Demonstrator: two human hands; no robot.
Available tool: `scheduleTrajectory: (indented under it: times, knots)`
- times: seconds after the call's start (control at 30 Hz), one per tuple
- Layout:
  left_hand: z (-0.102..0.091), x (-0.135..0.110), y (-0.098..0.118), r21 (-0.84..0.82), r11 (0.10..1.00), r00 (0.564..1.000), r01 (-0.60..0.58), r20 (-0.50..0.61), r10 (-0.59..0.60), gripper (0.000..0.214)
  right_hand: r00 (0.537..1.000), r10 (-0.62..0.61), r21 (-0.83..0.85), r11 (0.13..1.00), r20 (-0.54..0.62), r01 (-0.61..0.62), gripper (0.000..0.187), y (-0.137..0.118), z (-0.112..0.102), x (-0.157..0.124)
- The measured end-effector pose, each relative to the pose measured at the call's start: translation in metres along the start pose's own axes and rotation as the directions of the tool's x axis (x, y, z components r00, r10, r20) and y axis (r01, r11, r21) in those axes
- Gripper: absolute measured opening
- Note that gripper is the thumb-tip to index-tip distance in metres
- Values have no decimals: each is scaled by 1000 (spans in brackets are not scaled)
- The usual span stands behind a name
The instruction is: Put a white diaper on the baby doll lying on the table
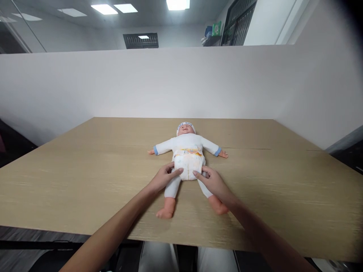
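A baby doll (187, 145) lies on its back in the middle of a wooden table (85, 170), arms spread, head pointing away from me. It wears a white suit with blue cuffs, a white cap and a white diaper (188, 166). My left hand (164, 176) rests at the diaper's left leg edge, fingers curled with the fingertips on the diaper. My right hand (212, 182) lies over the doll's other thigh, its fingertips pressed on the diaper's right leg edge.
A white partition wall (141, 83) stands close behind the table. The table's front edge runs just above my lap. Dark floor shows at both sides.
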State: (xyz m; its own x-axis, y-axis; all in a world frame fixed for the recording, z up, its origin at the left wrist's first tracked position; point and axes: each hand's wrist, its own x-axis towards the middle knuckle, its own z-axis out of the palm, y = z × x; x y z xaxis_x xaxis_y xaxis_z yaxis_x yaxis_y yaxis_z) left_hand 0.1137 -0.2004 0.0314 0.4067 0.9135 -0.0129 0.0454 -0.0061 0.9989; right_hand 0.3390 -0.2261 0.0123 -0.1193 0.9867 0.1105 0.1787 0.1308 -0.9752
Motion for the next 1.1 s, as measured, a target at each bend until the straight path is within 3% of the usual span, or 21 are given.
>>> scheduleTrajectory:
  times: [0.3, 0.53, 0.77, 1.0, 1.1]
  knots:
    - [1, 2, -7, 126, 988, 996, -90, -2, 91, 49, 1000, 22, -51, 998, 12, -21, 40, -1, 0, 1]
    - [0, 2, -6, 32, 999, 999, -28, 16, 27, 49, 1000, -6, -51, 999, 1, 6, 37, 0, 1, 0]
    - [1, 3, -4, -16, 1000, 1000, -6, 13, 6, 52, 999, -19, -166, 986, -50, 10, 28, 3, 0, 0]
    - [-1, 4, -7, -62, 998, 1000, 27, -1, -27, 56, 1000, -22, -49, 999, -9, 21, 34, 4, 0, 1]
    - [0, 5, -8, -77, 997, 1000, 14, -20, -16, 56, 999, -26, -76, 997, -20, 25, 31, 1, -1, 0]
